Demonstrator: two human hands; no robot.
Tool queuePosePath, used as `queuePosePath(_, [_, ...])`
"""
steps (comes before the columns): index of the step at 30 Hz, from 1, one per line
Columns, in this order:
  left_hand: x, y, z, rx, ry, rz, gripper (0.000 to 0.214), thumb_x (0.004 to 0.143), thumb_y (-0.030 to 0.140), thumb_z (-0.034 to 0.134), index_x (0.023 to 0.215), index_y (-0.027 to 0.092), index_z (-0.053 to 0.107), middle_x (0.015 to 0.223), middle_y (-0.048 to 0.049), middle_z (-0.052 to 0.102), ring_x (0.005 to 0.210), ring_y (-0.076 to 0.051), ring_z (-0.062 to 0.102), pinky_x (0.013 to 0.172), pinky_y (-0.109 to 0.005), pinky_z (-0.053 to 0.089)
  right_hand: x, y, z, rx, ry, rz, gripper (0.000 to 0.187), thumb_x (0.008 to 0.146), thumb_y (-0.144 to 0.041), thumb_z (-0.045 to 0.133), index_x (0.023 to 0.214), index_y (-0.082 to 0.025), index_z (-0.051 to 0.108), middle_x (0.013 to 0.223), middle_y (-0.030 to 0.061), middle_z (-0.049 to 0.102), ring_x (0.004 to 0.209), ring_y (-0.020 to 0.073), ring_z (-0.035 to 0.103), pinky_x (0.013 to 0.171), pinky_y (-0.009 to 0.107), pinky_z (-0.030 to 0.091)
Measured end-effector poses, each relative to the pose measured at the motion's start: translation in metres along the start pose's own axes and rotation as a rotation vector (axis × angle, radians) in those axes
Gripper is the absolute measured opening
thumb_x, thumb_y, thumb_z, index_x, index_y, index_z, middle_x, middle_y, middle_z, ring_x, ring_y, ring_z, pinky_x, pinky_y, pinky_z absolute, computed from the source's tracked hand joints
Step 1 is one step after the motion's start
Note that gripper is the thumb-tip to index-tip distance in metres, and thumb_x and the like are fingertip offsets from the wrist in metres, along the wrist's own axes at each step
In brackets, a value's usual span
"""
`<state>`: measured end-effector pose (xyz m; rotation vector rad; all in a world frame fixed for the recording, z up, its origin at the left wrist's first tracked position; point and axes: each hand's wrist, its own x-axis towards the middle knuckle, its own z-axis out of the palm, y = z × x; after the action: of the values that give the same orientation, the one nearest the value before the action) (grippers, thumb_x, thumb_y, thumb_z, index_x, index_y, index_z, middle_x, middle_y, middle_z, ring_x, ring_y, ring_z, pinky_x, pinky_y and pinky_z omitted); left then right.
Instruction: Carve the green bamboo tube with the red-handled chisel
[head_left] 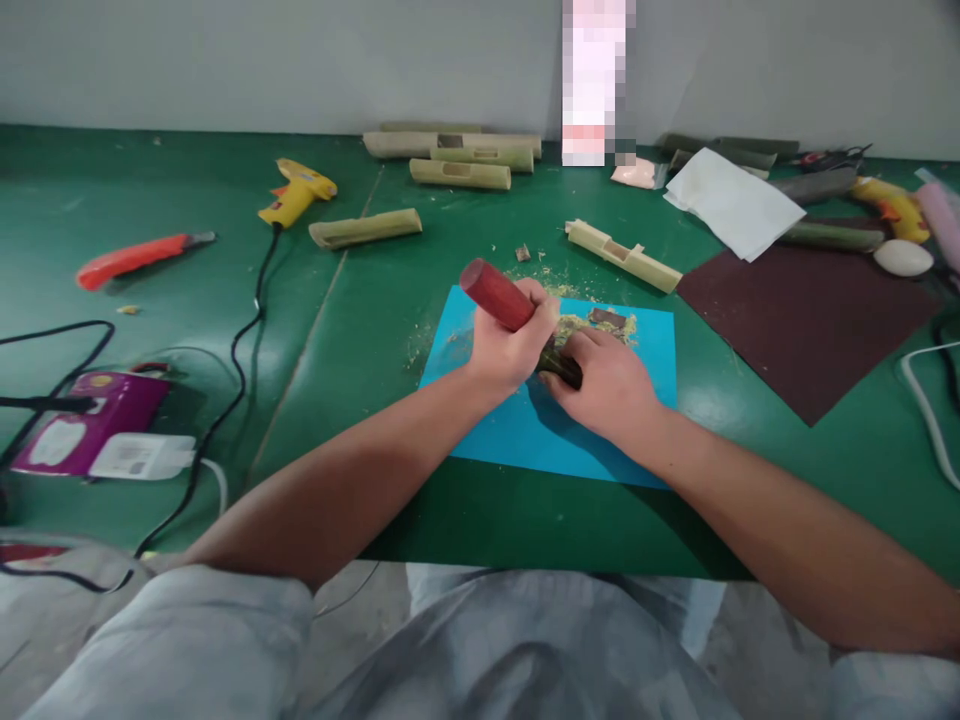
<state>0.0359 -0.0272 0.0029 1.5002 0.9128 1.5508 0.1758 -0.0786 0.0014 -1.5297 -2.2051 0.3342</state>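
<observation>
My left hand (517, 335) is closed around a thick, round red handle (496, 293), tilted with its blunt end up and to the left. The tool's working end is hidden behind my fingers. Close beside it, my right hand (607, 375) grips a short dark green bamboo piece (561, 366), pressing it over the blue sheet (510, 430). Pale shavings (574, 328) lie scattered around both hands. A small brown scrap (607, 318) rests among them, just beyond my right hand.
Cut bamboo tubes (461, 175) lie at the back, with a notched one (622, 257) nearer. At left are a yellow glue gun (296, 195), a red-handled cutter (139, 262) and a purple power box (97, 420) with cables. A dark brown sheet (802, 320) and white paper (731, 205) lie right.
</observation>
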Motion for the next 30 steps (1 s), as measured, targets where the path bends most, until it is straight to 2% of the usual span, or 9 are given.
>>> queuePosePath(3, [0.000,-0.003,-0.002,0.039,-0.075,0.099,0.028,0.081,0.017,0.062,0.057,0.020,0.048,0.055,0.0021,0.049,0.051,-0.010,0.046,0.050,-0.027,0.036,0.000,0.001,0.001,0.010,0.000,-0.036,0.015,0.088,-0.031,0.063,0.080,-0.023,0.053,0.088,0.0087,0.065,0.087,0.0249,0.060,0.069,0.036,0.039])
queuePosePath(5, [-0.001,-0.003,-0.001,0.049,-0.089,0.117,0.027,0.077,0.015,0.061,0.055,0.020,0.046,0.054,0.0020,0.047,0.051,-0.010,0.044,0.049,-0.027,0.034,0.001,0.001,0.002,0.029,-0.001,-0.054,0.015,0.088,-0.029,0.062,0.078,-0.023,0.052,0.085,0.0081,0.064,0.084,0.0238,0.059,0.068,0.036,0.038])
queuePosePath(10, [-0.003,0.002,0.004,-0.033,0.026,-0.084,0.025,0.066,0.016,0.058,0.047,0.021,0.043,0.044,0.0039,0.040,0.043,-0.008,0.035,0.042,-0.026,0.028,0.002,0.001,0.001,0.077,-0.003,-0.028,0.023,0.088,-0.031,0.064,0.074,-0.024,0.048,0.081,0.0059,0.061,0.077,0.0211,0.055,0.066,0.035,0.037])
queuePosePath(14, [0.000,0.006,0.008,-0.069,0.183,-0.148,0.029,0.072,0.019,0.058,0.046,0.021,0.045,0.045,0.0032,0.043,0.044,-0.008,0.038,0.044,-0.024,0.032,0.003,0.001,0.001,0.055,0.007,-0.023,0.022,0.086,-0.031,0.068,0.077,-0.024,0.049,0.084,0.0064,0.062,0.083,0.0227,0.057,0.069,0.035,0.038])
queuePosePath(16, [0.002,0.007,0.009,-0.044,0.159,-0.156,0.031,0.076,0.020,0.061,0.048,0.020,0.049,0.049,0.0026,0.048,0.047,-0.008,0.042,0.047,-0.024,0.037,0.003,0.001,0.001,0.051,0.006,-0.017,0.020,0.086,-0.032,0.067,0.079,-0.024,0.050,0.086,0.0067,0.062,0.085,0.0234,0.057,0.070,0.035,0.039])
queuePosePath(19, [0.002,0.006,0.010,-0.002,0.110,-0.098,0.030,0.077,0.020,0.067,0.051,0.020,0.053,0.052,0.0025,0.052,0.050,-0.008,0.048,0.050,-0.024,0.042,0.002,0.003,0.002,0.059,0.003,-0.018,0.019,0.086,-0.032,0.067,0.080,-0.024,0.051,0.087,0.0068,0.063,0.086,0.0236,0.058,0.070,0.035,0.040])
queuePosePath(25, [0.001,0.000,0.007,-0.027,0.114,-0.079,0.027,0.076,0.017,0.066,0.052,0.020,0.053,0.050,0.0031,0.051,0.046,-0.008,0.045,0.045,-0.023,0.038,0.002,0.002,0.002,0.070,0.004,-0.021,0.020,0.086,-0.033,0.068,0.080,-0.023,0.051,0.088,0.0072,0.063,0.087,0.0241,0.058,0.071,0.035,0.040])
queuePosePath(30, [0.002,-0.001,0.006,-0.024,0.034,-0.028,0.027,0.073,0.016,0.064,0.052,0.020,0.047,0.050,0.0032,0.046,0.047,-0.008,0.042,0.044,-0.023,0.036,0.003,0.002,0.001,0.085,-0.008,-0.027,0.019,0.084,-0.028,0.068,0.080,-0.023,0.051,0.087,0.0074,0.063,0.084,0.0230,0.058,0.068,0.035,0.037])
